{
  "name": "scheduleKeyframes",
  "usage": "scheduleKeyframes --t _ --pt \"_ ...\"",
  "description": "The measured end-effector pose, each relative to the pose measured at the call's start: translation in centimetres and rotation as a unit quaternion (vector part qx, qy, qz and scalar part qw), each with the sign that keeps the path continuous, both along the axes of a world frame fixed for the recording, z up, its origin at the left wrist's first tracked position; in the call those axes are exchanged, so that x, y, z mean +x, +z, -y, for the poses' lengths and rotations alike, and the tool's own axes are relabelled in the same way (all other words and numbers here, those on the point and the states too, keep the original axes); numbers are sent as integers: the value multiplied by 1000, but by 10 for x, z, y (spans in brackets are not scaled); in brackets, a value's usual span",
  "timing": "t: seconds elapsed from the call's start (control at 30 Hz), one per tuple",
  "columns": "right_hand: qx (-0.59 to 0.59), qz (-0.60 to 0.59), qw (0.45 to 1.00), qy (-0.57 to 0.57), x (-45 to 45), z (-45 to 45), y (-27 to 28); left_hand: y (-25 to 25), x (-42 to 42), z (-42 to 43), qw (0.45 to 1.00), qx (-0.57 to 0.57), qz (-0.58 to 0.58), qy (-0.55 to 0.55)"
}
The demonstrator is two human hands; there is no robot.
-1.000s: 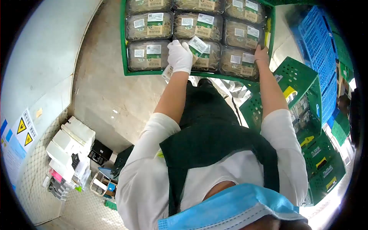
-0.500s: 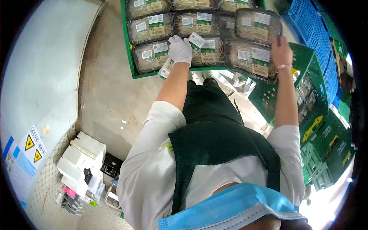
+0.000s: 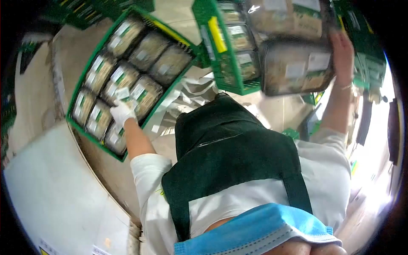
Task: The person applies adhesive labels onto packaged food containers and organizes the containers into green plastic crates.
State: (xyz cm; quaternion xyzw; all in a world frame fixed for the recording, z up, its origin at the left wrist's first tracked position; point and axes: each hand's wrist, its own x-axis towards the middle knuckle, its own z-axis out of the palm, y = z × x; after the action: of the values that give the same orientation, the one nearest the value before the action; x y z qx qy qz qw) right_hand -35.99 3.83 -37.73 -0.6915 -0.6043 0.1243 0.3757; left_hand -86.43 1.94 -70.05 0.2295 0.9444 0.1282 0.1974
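Observation:
My left hand (image 3: 122,112), in a white glove, is closed on a white-and-green label strip (image 3: 122,93) above the left green crate (image 3: 78,127). Beneath it in that crate lie several black tray packs (image 3: 146,91) with clear lids, labels and pale stringy food inside. My bare right hand (image 3: 342,55) grips the right edges of two such packs: an upper pack (image 3: 284,19) and a lower pack (image 3: 297,68). Both are raised beside a second green crate (image 3: 248,88) and smeared by motion. The fingers of my right hand are partly hidden behind the packs.
The second crate, with a yellow label (image 3: 217,34), holds more packs in a column. Other green crates (image 3: 80,10) stand at the far left. A white panel (image 3: 63,182) rises at the lower left, and crumpled white sheets (image 3: 191,93) lie between the crates.
My view has turned right, so the packed crate now sits at the left. My right hand has carried two packs away from it to the second crate. My left hand stays over the first crate.

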Motion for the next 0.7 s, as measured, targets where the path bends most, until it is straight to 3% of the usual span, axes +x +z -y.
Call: scheduleKeyframes --t 0.03,0.1,0.13,0.17,0.23,0.27,0.3,0.37,0.4,0.47,0.5,0.57,0.63,0.7 --pt "-37 3 999 -23 30 -3 12 1 5 -2 999 -17 -27 13" --pt "-58 136 988 -45 118 -15 11 -6 10 -8 997 -72 -11 25" --pt "-39 200 976 -78 111 -16 6 -20 -4 -5 995 -38 88 18" --pt "-14 395 913 -100 130 -23 -6 -26 -15 -7 983 -3 183 11" --pt "-124 358 917 -121 188 -37 -38 -18 -10 -15 962 105 209 141" --pt "-135 345 924 -96 212 -51 -56 -7 -4 -13 979 103 138 112" --pt "-136 352 925 -41 249 -58 -75 16 7 -15 999 47 -13 19" --pt "-111 391 914 20 297 -60 -116 79 31 -7 977 34 -197 -71" --pt "-127 385 913 35 317 -61 -134 115 48 3 972 69 -208 -85" --pt "-321 258 911 -8 344 -66 -158 200 93 20 961 111 -237 -88" --pt "-272 215 938 4 356 -59 -177 242 125 26 957 118 -252 -79" --pt "-207 165 964 -21 376 -51 -212 315 189 34 969 160 -189 0" --pt "-270 153 948 -71 399 -44 -216 341 203 41 914 393 79 -63" --pt "-334 129 932 -60 412 -44 -223 344 236 25 908 386 158 -45"
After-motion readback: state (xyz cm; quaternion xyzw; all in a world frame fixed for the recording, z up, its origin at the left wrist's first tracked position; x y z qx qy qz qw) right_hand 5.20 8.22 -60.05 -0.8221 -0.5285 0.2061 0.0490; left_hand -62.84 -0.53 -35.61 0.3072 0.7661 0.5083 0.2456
